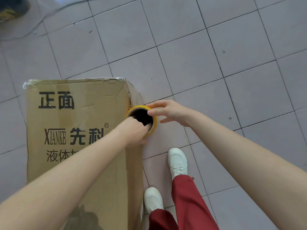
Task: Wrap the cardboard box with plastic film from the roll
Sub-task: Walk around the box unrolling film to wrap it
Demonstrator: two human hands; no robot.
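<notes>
A tall cardboard box [76, 123] with black printed characters stands on the tiled floor, filling the lower left. Thin clear film shows crinkled along its far top edge. The film roll [155, 123], seen end-on as a yellow-rimmed cardboard tube with a dark hollow core, is held upright against the box's right side. My left hand [134, 130] grips the roll with fingers hooked inside the core. My right hand [167, 112] rests on the roll's top rim from the right, fingers spread, thumb and fingertips touching the rim.
Grey square floor tiles [216, 72] surround the box. My two white shoes [177, 161] and red trouser legs stand just right of the box. A thin cable [41, 22] and a dark object lie at the top left corner.
</notes>
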